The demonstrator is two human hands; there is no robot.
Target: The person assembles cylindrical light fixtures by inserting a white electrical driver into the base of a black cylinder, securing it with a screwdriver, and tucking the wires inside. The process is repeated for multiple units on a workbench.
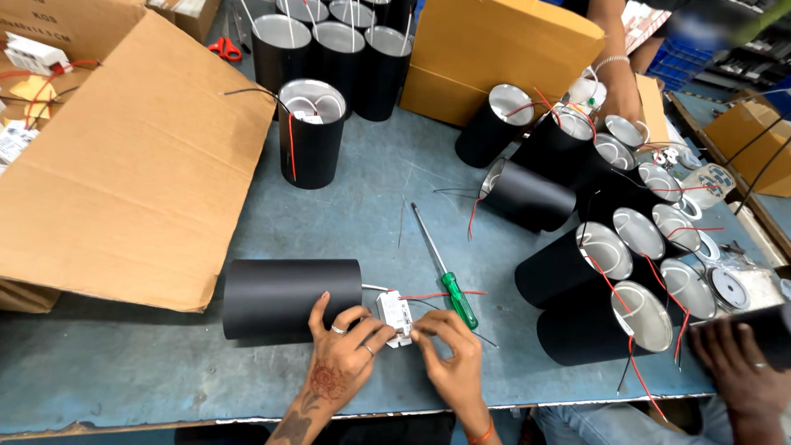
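I work at a blue-grey table (148, 363), scuffed and scratched, in a workshop with cartons and blue crates at the far edge. At the far left a big flattened carton (140, 165) lies over the table's corner, with small white parts and red wires in the open box behind it. Red scissors (224, 49) lie beyond its top edge.

In front of me a black cylinder (288, 297) lies on its side, its open end toward my hands. My left hand (342, 363), two rings on it, rests against that end, and its fingers pinch a small white driver block (395, 317). My right hand (449, 363) meets it from the other side, fingertips on the same block, so both hands are closed together on it. Red and black wires (437, 294) run from the block across the table. A green-handled screwdriver (449, 284) lies just right of it, pointing away from me.

Farther back one cylinder (311, 132) stands upright alone, with a white part and a red wire inside; behind it stand about six more in a cluster (338, 41). A tan carton (503, 58) stands right of them.

On the right lie roughly ten cylinders in a heap (593, 255), open ends showing silver linings, red wires trailing out. Another person's hand (733, 358) holds a black piece at the lower right; a third person's arm (614, 82) reaches in at the top.
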